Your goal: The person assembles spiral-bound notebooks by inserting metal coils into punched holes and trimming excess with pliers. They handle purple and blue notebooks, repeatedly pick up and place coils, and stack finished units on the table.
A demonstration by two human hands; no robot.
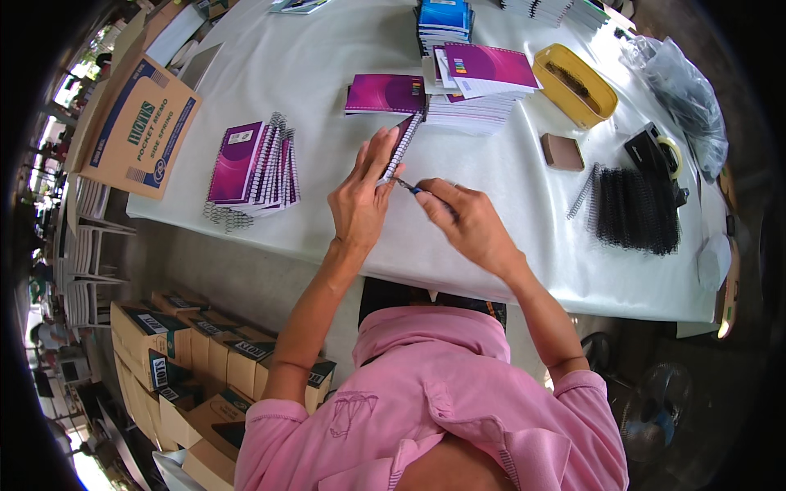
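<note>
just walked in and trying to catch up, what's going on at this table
A person in a pink shirt is working at a white-covered table. Their left hand steadies a small purple spiral-bound notebook on its edge, while the right hand holds a small blue-handled tool at the end of its wire spine. A finished pile of purple spiral notebooks lies to the left, a heap of loose black wire coils to the right, and stacked purple covers lie behind.

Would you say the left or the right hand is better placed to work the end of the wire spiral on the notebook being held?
Probably the right hand: it grips a small tool whose tip meets the notebook at its spiral edge, while the left hand steadies the notebook.
</note>
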